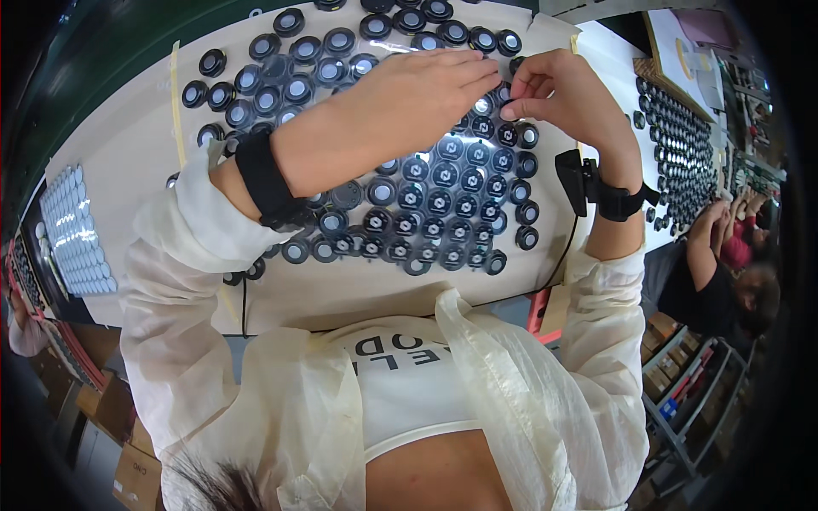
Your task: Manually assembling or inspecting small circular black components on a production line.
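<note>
Many black round parts with pale grey centres (339, 41) stand spread over the beige tabletop. Across the middle ones lies what looks like a clear glossy sheet (442, 175) carrying rows of dark round emblems. My left hand (434, 89) is stretched flat over the far part of this sheet, fingers out and pointing right; the parts beneath it are hidden. Just right of its fingertips, my right hand (558, 94) has thumb and fingers closed in a pinch at the sheet's far right area, beside a black part. Whatever sits in that pinch is too small to make out.
A panel of pale round pieces (77, 230) lies at the table's left end. Yellow tape (176, 102) marks the left side. More black parts (673, 145) stand on a table to the right, near a co-worker (711, 272). Cardboard boxes (136, 477) sit lower left.
</note>
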The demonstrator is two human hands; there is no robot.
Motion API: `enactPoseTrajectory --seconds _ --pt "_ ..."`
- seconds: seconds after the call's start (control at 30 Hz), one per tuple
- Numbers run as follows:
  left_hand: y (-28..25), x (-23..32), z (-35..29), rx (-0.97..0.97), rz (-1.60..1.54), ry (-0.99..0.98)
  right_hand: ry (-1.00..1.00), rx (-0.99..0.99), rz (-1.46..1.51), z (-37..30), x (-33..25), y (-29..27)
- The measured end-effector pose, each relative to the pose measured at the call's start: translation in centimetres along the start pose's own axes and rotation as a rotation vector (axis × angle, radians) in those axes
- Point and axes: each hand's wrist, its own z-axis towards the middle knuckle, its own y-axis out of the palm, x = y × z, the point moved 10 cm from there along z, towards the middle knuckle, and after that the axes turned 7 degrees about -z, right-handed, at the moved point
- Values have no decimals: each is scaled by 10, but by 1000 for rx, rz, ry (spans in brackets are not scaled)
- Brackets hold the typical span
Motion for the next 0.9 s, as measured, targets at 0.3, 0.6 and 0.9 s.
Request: enactPoseTrajectory --seconds 0.3,0.6,0.9 --pt "4 9 -8 -4 83 -85 12 -69 29 -13 -23 2" --pt "-67 -35 5 173 39 -115 6 407 307 -90 -50 -50" --pt "-82 -152 -37 -139 51 -552 -48 308 689 -69 -66 -2"
